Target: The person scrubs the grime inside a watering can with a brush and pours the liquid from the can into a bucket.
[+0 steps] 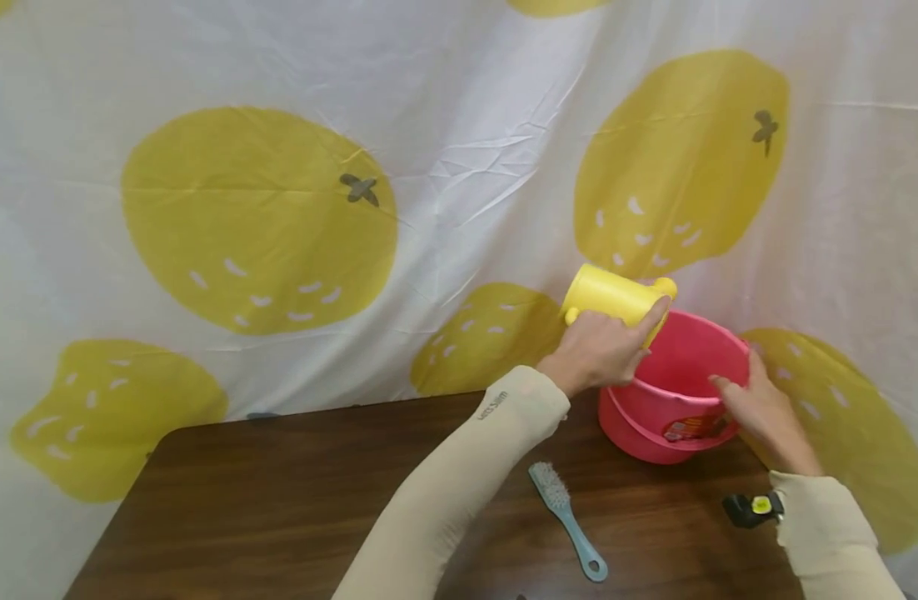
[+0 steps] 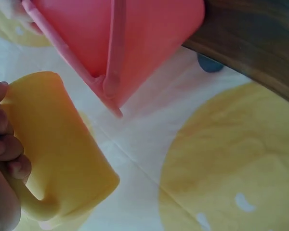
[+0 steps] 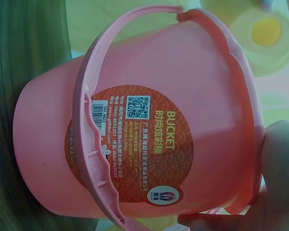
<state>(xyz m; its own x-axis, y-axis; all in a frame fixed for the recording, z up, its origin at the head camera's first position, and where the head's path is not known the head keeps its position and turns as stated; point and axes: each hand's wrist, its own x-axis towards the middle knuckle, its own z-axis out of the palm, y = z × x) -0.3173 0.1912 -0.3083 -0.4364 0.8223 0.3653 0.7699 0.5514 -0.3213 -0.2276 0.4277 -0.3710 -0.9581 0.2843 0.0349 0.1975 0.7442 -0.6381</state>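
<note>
My left hand (image 1: 597, 346) grips a yellow mug (image 1: 609, 297) by its handle. The mug is tipped on its side at the rim of a pink bucket (image 1: 631, 421), its mouth turned toward the bucket. In the left wrist view the fingers curl round the mug's handle (image 2: 41, 208). The bucket stands on the table, and its carrying handle (image 3: 82, 113) hangs down over a printed label (image 3: 149, 139). My right hand (image 1: 762, 412) holds the bucket's right rim, thumb over the inner side. Whether anything lies at the bucket's bottom is hidden.
A light blue scrub brush (image 1: 571, 521) lies bristles up on the dark wooden table (image 1: 279, 500), in front of the bucket. Right behind the table hangs a white curtain (image 1: 459, 192) printed with yellow fruit. A black wrist device (image 1: 751, 509) sits at the right sleeve.
</note>
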